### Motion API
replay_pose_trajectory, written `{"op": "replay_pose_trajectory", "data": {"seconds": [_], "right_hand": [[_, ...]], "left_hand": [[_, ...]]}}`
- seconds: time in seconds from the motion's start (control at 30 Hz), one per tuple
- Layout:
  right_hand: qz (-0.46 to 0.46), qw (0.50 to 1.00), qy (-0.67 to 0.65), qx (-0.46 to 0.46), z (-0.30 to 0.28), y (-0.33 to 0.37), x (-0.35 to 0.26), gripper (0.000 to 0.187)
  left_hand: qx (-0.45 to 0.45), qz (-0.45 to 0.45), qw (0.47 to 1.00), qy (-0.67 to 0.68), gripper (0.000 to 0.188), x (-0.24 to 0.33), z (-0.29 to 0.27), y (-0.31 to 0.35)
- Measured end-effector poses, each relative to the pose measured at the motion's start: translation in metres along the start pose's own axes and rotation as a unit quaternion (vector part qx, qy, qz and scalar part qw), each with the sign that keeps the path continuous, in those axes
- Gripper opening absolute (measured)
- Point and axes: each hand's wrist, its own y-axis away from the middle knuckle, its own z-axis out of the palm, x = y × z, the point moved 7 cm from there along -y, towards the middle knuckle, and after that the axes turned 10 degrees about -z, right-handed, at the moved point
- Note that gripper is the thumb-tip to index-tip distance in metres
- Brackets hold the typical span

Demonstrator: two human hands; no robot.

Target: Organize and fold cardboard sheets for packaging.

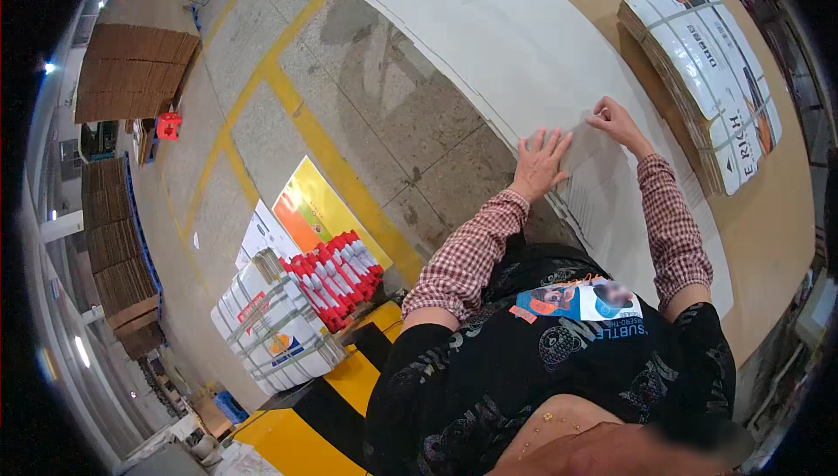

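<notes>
Head view: two hands are in frame, both mine. My left hand (539, 162) lies flat with its fingers spread, palm down, so its grip is open and clasps nothing. My right hand (616, 123) has its fingers curled at the sheet's surface; its grip pinches or presses there, but I cannot tell whether it is closed on an edge.

One large white sheet (489, 31) lies flat on the table (786, 214). Both hands rest on it near the sheet's close end, the left hand just inside its left edge, the right hand just beside it, further in. The sheet's long axis runs from my body diagonally up and to the left in the picture, away from me.

One strapped bundle of flat printed cartons (703, 75) lies on the table to the right of my right hand, apart from it, its long axis roughly parallel to the sheet.

On the floor (367, 101) to my left stands one strapped white stack (275, 328), with one cluster of red-and-white pieces (336, 275) just beside it. Three stacks of brown cardboard (131, 66) stand well apart at far left.
</notes>
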Motion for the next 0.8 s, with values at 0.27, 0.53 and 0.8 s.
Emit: {"op": "replay_pose_trajectory", "data": {"seconds": [0.27,0.53,0.8], "right_hand": [[0.065,0.993,0.034,0.095,0.009,0.041,0.087,0.049],[0.032,0.976,0.161,0.14,0.0,0.041,0.061,0.046],[0.061,0.981,0.154,0.102,-0.001,0.045,0.051,0.048]], "left_hand": [[0.03,0.026,0.999,-0.025,0.072,0.009,-0.001,-0.004],[0.01,0.021,0.999,-0.034,0.062,0.007,0.009,-0.005],[0.041,0.022,0.999,-0.019,0.059,0.01,0.008,-0.003]]}}
